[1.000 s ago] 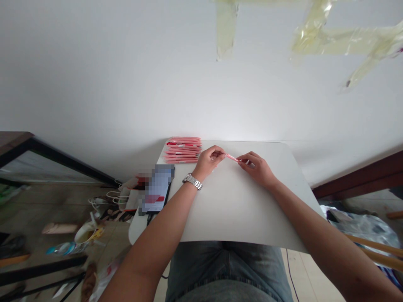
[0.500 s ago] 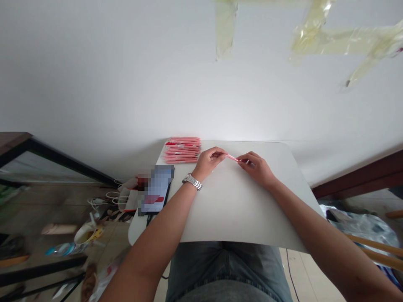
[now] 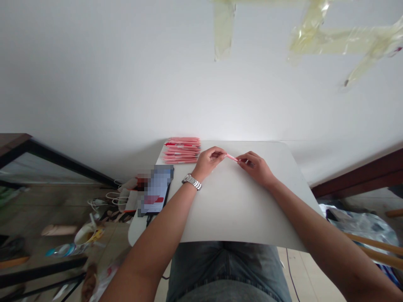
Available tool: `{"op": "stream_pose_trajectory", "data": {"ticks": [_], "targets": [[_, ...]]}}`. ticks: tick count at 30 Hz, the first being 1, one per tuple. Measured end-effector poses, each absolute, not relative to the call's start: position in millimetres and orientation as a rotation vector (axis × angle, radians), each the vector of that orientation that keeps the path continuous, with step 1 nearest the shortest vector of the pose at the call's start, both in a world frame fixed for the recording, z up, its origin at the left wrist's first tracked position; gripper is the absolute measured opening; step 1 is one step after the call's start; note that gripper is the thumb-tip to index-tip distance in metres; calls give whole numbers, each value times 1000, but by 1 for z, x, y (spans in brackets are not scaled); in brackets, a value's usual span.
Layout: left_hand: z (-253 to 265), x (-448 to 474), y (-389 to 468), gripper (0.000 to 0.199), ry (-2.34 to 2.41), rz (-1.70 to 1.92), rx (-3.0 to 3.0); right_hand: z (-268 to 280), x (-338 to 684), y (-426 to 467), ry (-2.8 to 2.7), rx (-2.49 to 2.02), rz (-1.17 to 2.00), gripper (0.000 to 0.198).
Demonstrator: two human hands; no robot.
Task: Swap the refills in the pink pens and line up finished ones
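Note:
A slim pink pen (image 3: 232,157) spans the gap between my two hands, just above the white table (image 3: 239,209). My left hand (image 3: 210,161), with a metal watch (image 3: 192,181) at the wrist, pinches its left end. The fingertips of my right hand (image 3: 255,167) close on the other end. Left of my left hand lies a row of similar pink pens (image 3: 182,151), several of them side by side, one a brighter red. Whether the held pen has a wrapper is too small to tell.
On the table's left edge rests a phone or tablet (image 3: 157,188) with its screen lit. A white wall (image 3: 157,84) rises behind the table. A bottle (image 3: 61,250) and a cup (image 3: 84,235) are at lower left; plastic bags (image 3: 365,226) lie at right.
Almost nothing differs: both hands keep the pen in the same place, and the view has shifted very slightly.

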State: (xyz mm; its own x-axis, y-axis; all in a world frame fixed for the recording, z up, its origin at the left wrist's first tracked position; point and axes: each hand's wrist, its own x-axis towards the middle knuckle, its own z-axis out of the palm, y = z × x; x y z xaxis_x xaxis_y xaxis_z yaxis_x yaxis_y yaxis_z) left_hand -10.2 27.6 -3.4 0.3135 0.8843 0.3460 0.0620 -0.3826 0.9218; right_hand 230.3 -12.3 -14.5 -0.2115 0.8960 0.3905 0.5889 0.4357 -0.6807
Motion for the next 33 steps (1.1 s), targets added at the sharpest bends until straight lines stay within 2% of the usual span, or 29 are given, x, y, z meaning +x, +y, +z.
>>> {"op": "stream_pose_trajectory", "data": {"ticks": [33], "targets": [[-10,-11,31,31,864,1169,1704,-15,228,-9,-1910,-1232,522,30]]}}
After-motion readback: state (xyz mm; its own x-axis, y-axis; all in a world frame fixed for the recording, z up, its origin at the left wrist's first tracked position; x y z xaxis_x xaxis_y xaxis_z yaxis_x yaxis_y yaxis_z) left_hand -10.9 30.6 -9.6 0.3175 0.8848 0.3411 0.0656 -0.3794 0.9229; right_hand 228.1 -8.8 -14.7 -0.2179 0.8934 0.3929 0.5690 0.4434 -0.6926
